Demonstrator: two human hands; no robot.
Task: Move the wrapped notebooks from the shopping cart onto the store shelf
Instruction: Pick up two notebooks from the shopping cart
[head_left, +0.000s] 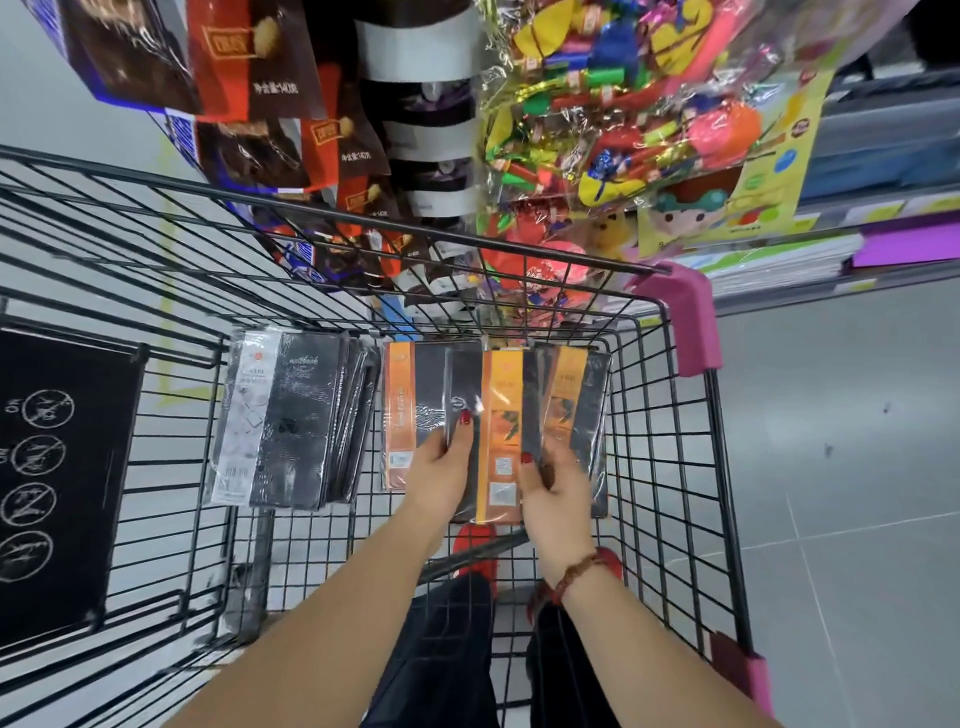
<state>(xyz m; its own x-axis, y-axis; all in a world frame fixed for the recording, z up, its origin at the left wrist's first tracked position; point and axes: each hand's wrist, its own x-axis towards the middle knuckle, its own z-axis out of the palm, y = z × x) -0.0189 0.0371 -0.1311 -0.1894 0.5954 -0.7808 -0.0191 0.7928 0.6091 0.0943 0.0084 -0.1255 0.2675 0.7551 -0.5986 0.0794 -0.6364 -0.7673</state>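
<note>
Inside the black wire shopping cart (670, 467) lie two groups of plastic-wrapped notebooks. A black-and-white stack (291, 426) leans at the left. At the right sits a fanned stack of black notebooks with orange bands (501, 415). My left hand (447, 467) grips the left edge of the top orange-banded notebook, thumb on its cover. My right hand (558, 488), with a bead bracelet at the wrist, holds the right part of the same stack, thumb on top. The store shelf (779, 260) with flat stationery runs at the upper right.
Hanging snack bags (249, 62) and packs of colourful toys (623, 104) dangle over the cart's far end. A pink corner guard (685, 317) caps the cart's right corner. A black sign panel (57, 478) is on the cart's left. Grey tiled floor lies to the right.
</note>
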